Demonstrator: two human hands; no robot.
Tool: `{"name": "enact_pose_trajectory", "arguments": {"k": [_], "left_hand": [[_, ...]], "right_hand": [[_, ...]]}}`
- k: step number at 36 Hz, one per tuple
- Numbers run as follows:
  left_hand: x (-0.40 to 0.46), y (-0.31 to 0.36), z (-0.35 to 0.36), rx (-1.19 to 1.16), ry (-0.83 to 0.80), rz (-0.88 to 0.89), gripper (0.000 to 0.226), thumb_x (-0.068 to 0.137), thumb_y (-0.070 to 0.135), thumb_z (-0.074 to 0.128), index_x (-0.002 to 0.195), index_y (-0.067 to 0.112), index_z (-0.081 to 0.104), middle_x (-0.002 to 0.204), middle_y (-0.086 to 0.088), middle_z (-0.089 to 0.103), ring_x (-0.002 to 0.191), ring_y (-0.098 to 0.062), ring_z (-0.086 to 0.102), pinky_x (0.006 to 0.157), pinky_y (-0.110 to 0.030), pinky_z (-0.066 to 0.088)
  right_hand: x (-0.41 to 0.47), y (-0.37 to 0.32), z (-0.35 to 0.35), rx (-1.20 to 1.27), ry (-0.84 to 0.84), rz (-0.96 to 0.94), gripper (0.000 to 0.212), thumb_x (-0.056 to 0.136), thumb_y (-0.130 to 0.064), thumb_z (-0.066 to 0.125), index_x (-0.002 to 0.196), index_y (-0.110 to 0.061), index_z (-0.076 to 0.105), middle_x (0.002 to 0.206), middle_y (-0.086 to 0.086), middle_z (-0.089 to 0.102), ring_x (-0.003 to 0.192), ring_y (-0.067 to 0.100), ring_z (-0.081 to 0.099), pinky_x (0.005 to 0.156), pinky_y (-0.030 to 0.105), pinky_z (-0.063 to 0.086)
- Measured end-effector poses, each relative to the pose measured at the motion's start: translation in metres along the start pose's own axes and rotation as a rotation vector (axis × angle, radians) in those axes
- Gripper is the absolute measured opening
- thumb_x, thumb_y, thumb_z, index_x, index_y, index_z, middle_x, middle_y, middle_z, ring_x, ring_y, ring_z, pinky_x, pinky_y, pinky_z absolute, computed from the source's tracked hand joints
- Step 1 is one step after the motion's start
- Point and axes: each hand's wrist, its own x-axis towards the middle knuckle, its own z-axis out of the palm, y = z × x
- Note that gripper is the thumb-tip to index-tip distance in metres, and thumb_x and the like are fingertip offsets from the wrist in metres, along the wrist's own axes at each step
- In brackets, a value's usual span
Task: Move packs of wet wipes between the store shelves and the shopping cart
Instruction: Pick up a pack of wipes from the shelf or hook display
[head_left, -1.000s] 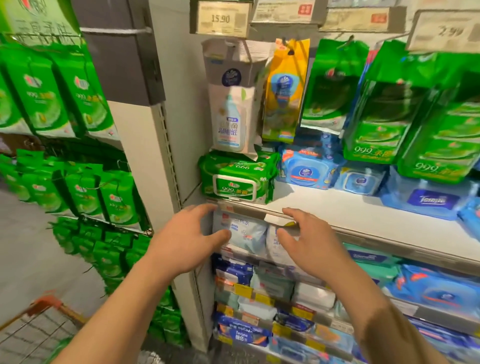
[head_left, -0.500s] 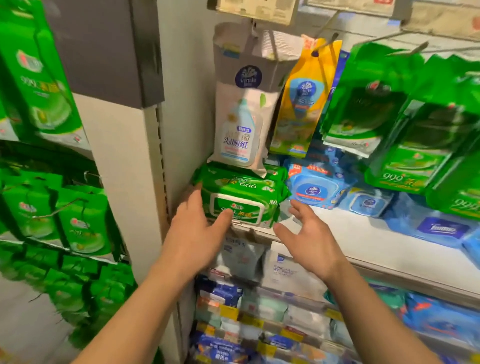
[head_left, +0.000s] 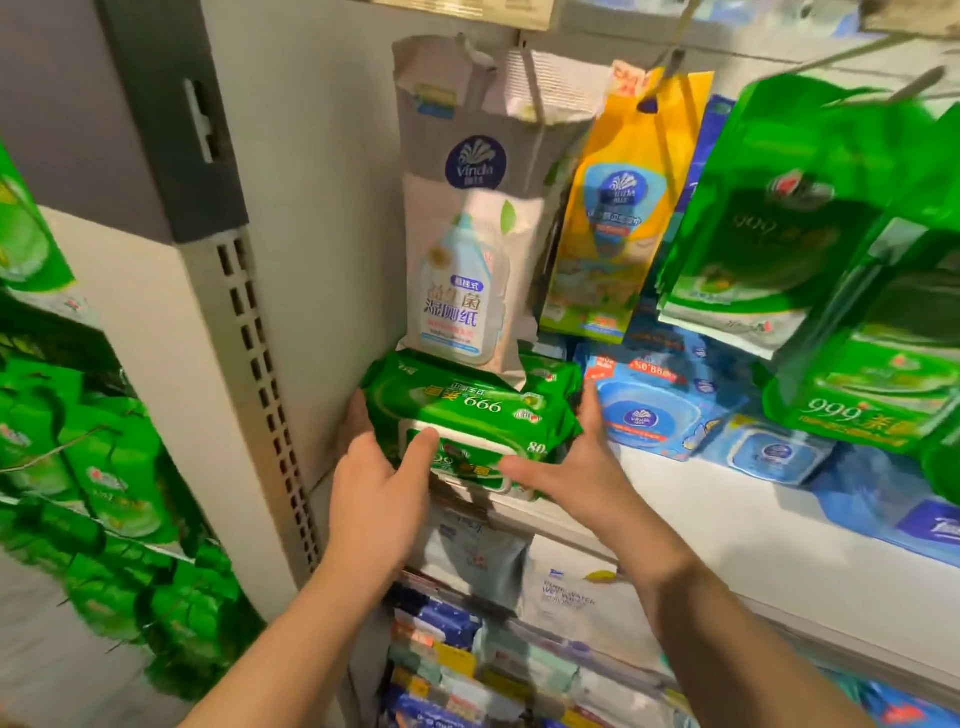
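Observation:
A green pack of wet wipes (head_left: 467, 410) with a white flip lid lies at the left end of the white shelf (head_left: 727, 525), on top of another green pack. My left hand (head_left: 379, 499) grips its left end, thumb on the lid and fingers behind. My right hand (head_left: 566, 467) clasps its right end, thumb on the front and fingers along the side. The shopping cart is out of view.
A white and grey Vinda bag (head_left: 467, 218) hangs just above the green pack, touching its top. A yellow bag (head_left: 613, 218) and green 999 bags (head_left: 810, 249) hang to the right. Blue packs (head_left: 649, 410) lie beside the green one. Lower shelves hold more packs (head_left: 467, 649).
Both hands rose from the lower shelf edge and closed on the ends of the green pack. The camera moved closer to the shelf.

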Motion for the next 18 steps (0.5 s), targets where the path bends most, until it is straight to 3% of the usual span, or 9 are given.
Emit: {"name": "enact_pose_trajectory", "arguments": {"k": [1, 3, 6, 8, 11, 13, 15, 18], "left_hand": [[0.000, 0.002, 0.001, -0.013, 0.011, -0.010, 0.019, 0.097, 0.041, 0.061, 0.088, 0.024, 0.058, 0.084, 0.002, 0.062, 0.076, -0.001, 0.053, 0.060, -0.024, 0.037], [-0.001, 0.007, 0.004, -0.037, 0.042, -0.050, 0.029, 0.097, 0.039, 0.062, 0.076, 0.022, 0.052, 0.078, 0.000, 0.057, 0.071, -0.004, 0.051, 0.061, -0.034, 0.036], [-0.001, 0.012, 0.008, -0.108, 0.091, -0.147, 0.042, 0.097, 0.038, 0.063, 0.068, 0.012, 0.049, 0.070, -0.001, 0.048, 0.065, -0.012, 0.046, 0.061, -0.032, 0.037], [0.000, 0.014, 0.009, -0.122, 0.102, -0.182, 0.043, 0.097, 0.041, 0.061, 0.069, 0.011, 0.050, 0.071, 0.000, 0.048, 0.067, -0.015, 0.046, 0.065, -0.039, 0.033], [0.004, 0.016, 0.012, -0.156, 0.118, -0.180, 0.041, 0.098, 0.042, 0.060, 0.069, 0.014, 0.051, 0.071, -0.001, 0.047, 0.066, -0.009, 0.044, 0.067, -0.034, 0.026], [0.003, 0.018, 0.015, -0.170, 0.119, -0.171, 0.037, 0.098, 0.042, 0.059, 0.071, 0.018, 0.053, 0.073, -0.001, 0.046, 0.068, -0.007, 0.044, 0.066, -0.033, 0.024], [0.000, 0.018, 0.020, -0.163, 0.114, -0.148, 0.037, 0.097, 0.043, 0.060, 0.072, 0.017, 0.052, 0.074, 0.000, 0.043, 0.069, -0.011, 0.043, 0.069, -0.033, 0.027], [-0.002, 0.021, 0.025, -0.165, 0.117, -0.125, 0.039, 0.096, 0.040, 0.063, 0.070, 0.014, 0.048, 0.073, 0.002, 0.040, 0.067, -0.010, 0.041, 0.071, -0.035, 0.031]], "right_hand": [[0.003, 0.002, 0.000, -0.012, -0.013, -0.012, 0.140, 0.065, -0.022, 0.096, 0.161, -0.031, -0.007, 0.160, -0.011, 0.027, 0.133, 0.002, 0.041, 0.099, 0.009, 0.041], [0.007, 0.005, -0.001, -0.094, -0.009, -0.066, 0.137, 0.062, -0.028, 0.097, 0.161, -0.026, 0.003, 0.158, -0.011, 0.024, 0.138, -0.002, 0.027, 0.102, 0.001, 0.027], [0.013, 0.007, -0.003, -0.137, -0.002, -0.095, 0.135, 0.058, -0.033, 0.098, 0.159, -0.025, 0.008, 0.150, -0.013, 0.018, 0.133, -0.010, 0.016, 0.102, -0.005, 0.014], [0.017, 0.009, -0.004, -0.105, -0.023, -0.075, 0.141, 0.056, -0.030, 0.099, 0.159, -0.027, 0.003, 0.150, -0.014, 0.015, 0.134, -0.007, 0.019, 0.108, 0.003, 0.022], [0.018, 0.009, -0.003, -0.017, -0.065, -0.071, 0.142, 0.059, -0.014, 0.098, 0.158, -0.023, -0.004, 0.148, -0.009, 0.027, 0.111, -0.017, 0.039, 0.082, -0.010, 0.032], [0.015, 0.008, -0.002, 0.023, -0.064, -0.073, 0.136, 0.062, -0.007, 0.095, 0.158, -0.018, -0.002, 0.140, -0.009, 0.039, 0.102, -0.013, 0.047, 0.072, -0.011, 0.033], [0.012, 0.006, 0.001, 0.041, -0.055, -0.082, 0.131, 0.064, -0.007, 0.094, 0.156, -0.020, 0.002, 0.138, -0.008, 0.045, 0.108, -0.003, 0.050, 0.073, -0.009, 0.035], [0.009, 0.011, 0.005, 0.062, -0.004, -0.121, 0.132, 0.059, -0.016, 0.097, 0.152, -0.031, 0.005, 0.145, -0.006, 0.044, 0.125, 0.002, 0.050, 0.090, -0.002, 0.040]]}}
